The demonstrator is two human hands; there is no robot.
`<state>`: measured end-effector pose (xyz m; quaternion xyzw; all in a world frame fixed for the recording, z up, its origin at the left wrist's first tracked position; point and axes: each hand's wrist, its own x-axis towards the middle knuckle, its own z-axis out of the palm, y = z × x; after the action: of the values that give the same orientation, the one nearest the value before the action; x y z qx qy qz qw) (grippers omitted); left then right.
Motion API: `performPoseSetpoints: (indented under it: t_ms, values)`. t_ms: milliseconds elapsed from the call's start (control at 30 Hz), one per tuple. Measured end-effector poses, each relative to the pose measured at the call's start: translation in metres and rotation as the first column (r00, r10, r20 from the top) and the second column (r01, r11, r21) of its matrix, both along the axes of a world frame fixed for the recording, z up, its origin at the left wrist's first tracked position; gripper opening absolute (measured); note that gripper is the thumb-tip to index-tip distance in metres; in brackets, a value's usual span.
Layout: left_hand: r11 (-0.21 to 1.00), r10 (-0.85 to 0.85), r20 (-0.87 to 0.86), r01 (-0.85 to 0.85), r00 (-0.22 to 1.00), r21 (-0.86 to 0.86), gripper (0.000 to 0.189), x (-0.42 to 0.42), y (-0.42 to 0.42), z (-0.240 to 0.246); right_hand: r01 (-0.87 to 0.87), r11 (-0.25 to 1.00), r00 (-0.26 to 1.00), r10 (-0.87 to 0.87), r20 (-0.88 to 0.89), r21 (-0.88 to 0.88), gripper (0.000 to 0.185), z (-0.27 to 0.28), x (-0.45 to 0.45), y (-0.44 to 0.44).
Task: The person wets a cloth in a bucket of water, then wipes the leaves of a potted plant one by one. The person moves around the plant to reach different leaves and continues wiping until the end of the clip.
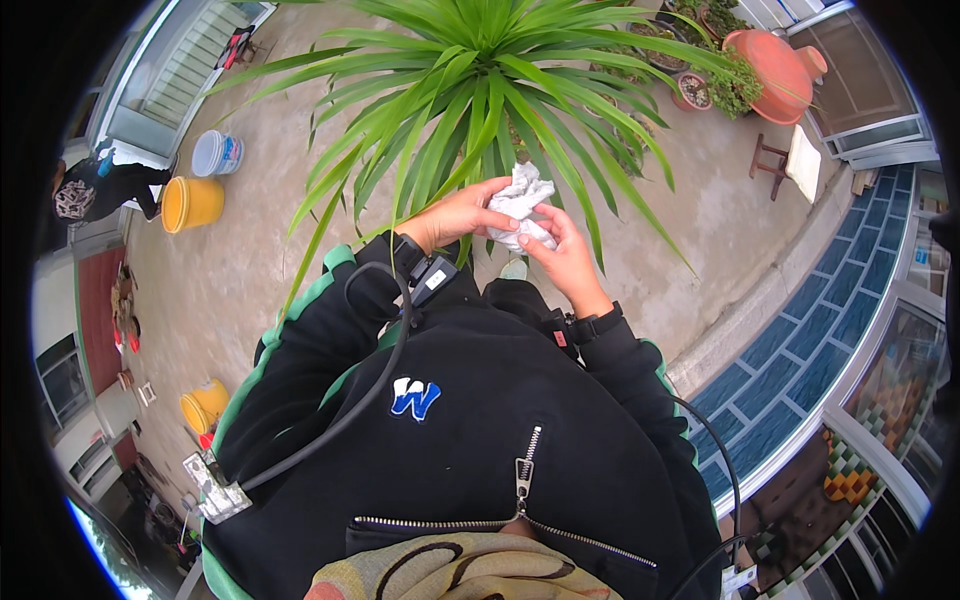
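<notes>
A crumpled white cloth is held between my two hands, in front of my body. My left hand grips it from the left, the thumb lying across its front. On the lower right of the cloth, my right hand pinches it between thumb and fingers. A large plant with long, narrow green leaves rises just beyond both hands, and some leaves hang beside and behind my left wrist. Part of the cloth is hidden by my fingers.
A person bends at the far left near a yellow bucket and a white bucket. Potted plants, a large reddish basin and a small stool stand at the upper right. A blue-tiled ledge curves along the right.
</notes>
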<state>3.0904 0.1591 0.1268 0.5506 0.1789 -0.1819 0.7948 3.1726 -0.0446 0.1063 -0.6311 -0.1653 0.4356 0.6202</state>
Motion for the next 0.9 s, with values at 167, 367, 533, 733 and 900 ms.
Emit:
performPoseSetpoints:
  t_ms: [167, 367, 533, 733, 900]
  values:
    - [0.909, -0.100, 0.003, 0.090, 0.995, 0.407, 0.087, -0.017, 0.012, -0.009, 0.026, 1.000, 0.980, -0.022, -0.197, 0.017, 0.035, -0.008, 0.005, -0.003]
    - [0.998, 0.007, 0.188, -0.017, 0.982, 0.052, 0.104, -0.029, 0.014, -0.004, 0.163, 0.975, 0.823, -0.051, -0.566, 0.149, 0.029, -0.005, 0.001, 0.002]
    - [0.976, 0.202, 0.144, -0.212, 0.969, 0.058, 0.103, -0.031, -0.007, -0.009, -0.028, 0.992, 0.810, 0.095, -0.579, 0.125, 0.034, -0.006, -0.014, 0.024]
    - [0.783, 0.285, 0.254, -0.377, 0.924, 0.495, 0.058, -0.035, 0.020, -0.022, -0.198, 0.955, 0.938, 0.120, -0.326, -0.220, 0.051, -0.033, -0.008, 0.035]
    - [0.629, 0.049, 0.260, -0.232, 0.964, 0.742, 0.051, -0.037, 0.045, -0.028, -0.185, 0.928, 0.983, 0.177, -0.055, -0.324, 0.065, -0.074, -0.020, 0.044]
